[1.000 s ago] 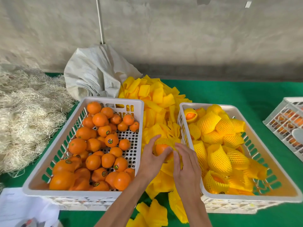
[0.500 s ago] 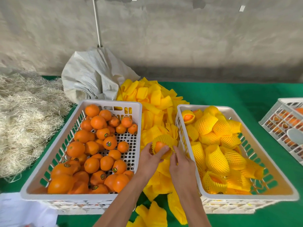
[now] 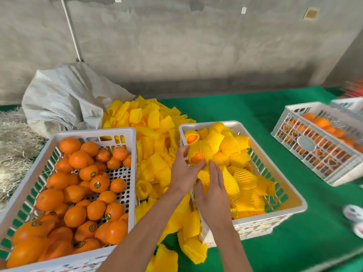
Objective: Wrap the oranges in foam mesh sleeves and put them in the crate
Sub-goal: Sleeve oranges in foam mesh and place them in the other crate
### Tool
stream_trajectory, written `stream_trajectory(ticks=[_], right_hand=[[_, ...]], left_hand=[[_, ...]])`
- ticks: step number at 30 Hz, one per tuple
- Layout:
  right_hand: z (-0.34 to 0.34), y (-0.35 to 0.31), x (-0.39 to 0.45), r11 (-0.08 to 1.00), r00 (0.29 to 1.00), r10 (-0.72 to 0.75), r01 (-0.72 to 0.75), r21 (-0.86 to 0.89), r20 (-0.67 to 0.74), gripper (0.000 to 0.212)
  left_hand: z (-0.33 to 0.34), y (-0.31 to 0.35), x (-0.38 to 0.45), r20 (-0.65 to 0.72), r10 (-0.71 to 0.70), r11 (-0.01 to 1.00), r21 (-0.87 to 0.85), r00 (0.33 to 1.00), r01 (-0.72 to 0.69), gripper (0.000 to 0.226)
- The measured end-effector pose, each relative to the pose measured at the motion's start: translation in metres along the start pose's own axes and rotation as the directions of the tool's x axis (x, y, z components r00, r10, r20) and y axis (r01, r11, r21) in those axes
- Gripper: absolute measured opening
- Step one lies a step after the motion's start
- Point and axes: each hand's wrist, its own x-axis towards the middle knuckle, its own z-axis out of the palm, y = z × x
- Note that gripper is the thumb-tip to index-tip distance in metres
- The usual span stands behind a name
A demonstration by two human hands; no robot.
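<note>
Left hand [image 3: 183,173] pinches a sleeved orange [image 3: 198,154] over the crate [image 3: 290,208] (half-filled); right hand [image 3: 213,190] lies spread; many bare oranges [image 3: 78,185] remain.

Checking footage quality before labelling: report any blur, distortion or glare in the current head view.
Head view: right edge motion-smeared, the far crate and round white items soft; centre sharper, both hands and the wrapped orange readable; wide-angle bends crate rims; lighting even, no glare.

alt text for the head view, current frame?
Two bare hands, left hand and right hand, set a sleeved orange into the right crate of wrapped fruit. A left crate holds bare oranges; loose yellow sleeves lie between, on green cloth.
</note>
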Motion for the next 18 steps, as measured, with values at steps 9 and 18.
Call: stream_trajectory(ticks=[9, 18], right_hand=[[0.001, 0.021, 0.002, 0.997, 0.994, -0.077, 0.077, -0.001, 0.084, 0.043], [0.091, -0.007, -0.008, 0.975, 0.899, -0.113, 0.183, -0.129, 0.422, 0.049]], left_hand=[[-0.008, -0.020, -0.004, 0.012, 0.019, 1.000, 0.010, 1.000, -0.020, 0.036], [-0.144, -0.036, -0.032, -0.349, 0.057, 0.992, 0.122, 0.936, -0.015, 0.024]])
